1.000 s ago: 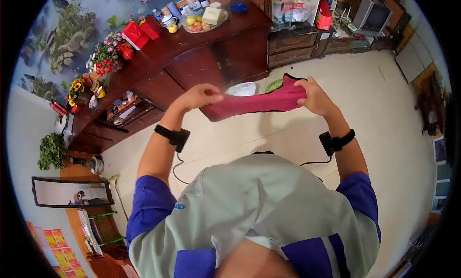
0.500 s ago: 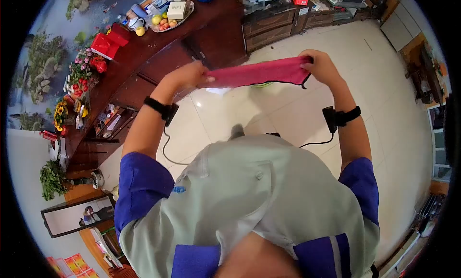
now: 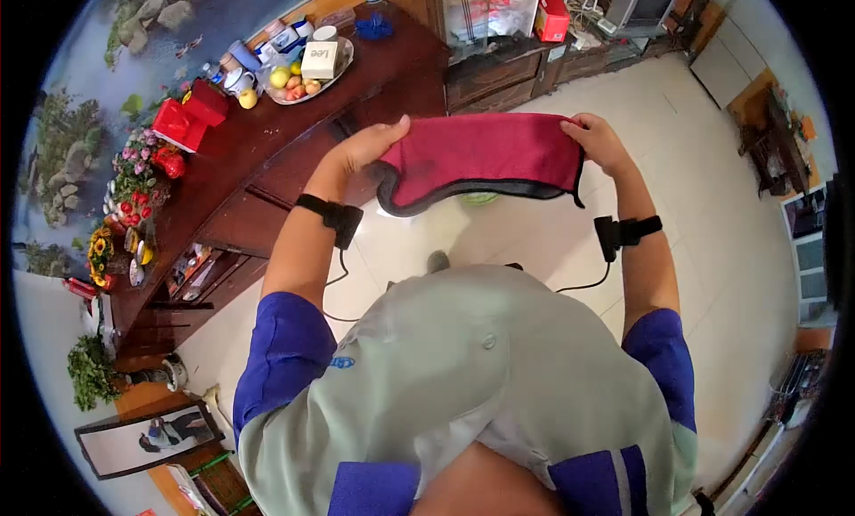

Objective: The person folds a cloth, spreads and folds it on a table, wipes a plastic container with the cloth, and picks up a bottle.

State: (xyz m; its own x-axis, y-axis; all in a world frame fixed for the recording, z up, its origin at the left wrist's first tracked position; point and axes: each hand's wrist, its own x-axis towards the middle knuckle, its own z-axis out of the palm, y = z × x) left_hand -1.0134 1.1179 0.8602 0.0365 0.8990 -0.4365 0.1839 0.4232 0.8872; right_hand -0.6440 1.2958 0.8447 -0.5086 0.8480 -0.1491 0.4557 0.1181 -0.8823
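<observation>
A dark red cloth [image 3: 490, 155] with black edging hangs stretched between my two hands, in front of my chest and above the floor. My left hand [image 3: 376, 142] grips its upper left corner, thumb on top; the fingers are partly hidden behind the fabric. On the other side, my right hand [image 3: 598, 142] pinches the upper right corner between thumb and fingers. The lower black edge droops in a wavy line, curling up under the left hand. A thin black strip dangles from the lower right corner.
A dark wooden cabinet [image 3: 374, 80] at the left bears a fruit plate [image 3: 343, 60], red boxes [image 3: 181, 124] and flowers. Behind the cloth, a green object [image 3: 481, 198] lies on the tiled floor [image 3: 695, 276]. Cables run from black wrist straps [image 3: 331, 215].
The cloth has dropped open into a taller, wider sheet, showing more of its black edge. My left hand has moved slightly right, and the view has shifted a little.
</observation>
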